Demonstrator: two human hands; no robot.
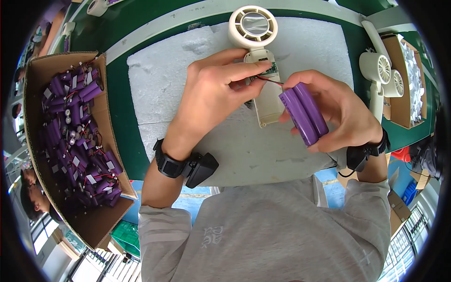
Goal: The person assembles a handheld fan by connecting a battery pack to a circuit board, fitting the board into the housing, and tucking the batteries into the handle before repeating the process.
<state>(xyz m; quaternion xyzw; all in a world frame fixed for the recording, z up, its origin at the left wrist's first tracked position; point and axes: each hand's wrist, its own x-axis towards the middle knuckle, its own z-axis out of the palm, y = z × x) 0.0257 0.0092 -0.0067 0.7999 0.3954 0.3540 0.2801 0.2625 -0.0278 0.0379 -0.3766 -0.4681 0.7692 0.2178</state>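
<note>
A cream handheld fan (266, 105) lies on the foam sheet with its round head away from me and its handle open, a green circuit board (268, 68) showing inside. My left hand (221, 80) is over the handle, thumb and index finger pinched on the red and black battery wires (269, 80) beside the board; the wire end is hidden under the fingers. In my right hand (340, 108) is a purple two-cell battery pack (304, 114), held tilted just right of the handle. The wires run from this pack to my left fingertips.
At the left stands a cardboard box (109, 136) of purple battery packs with wires. White foam (159, 75) covers the green bench (126, 141) before me. More cream fans (376, 68) lie at the right, beside a carton (418, 123) of white pieces. People sit at the far left.
</note>
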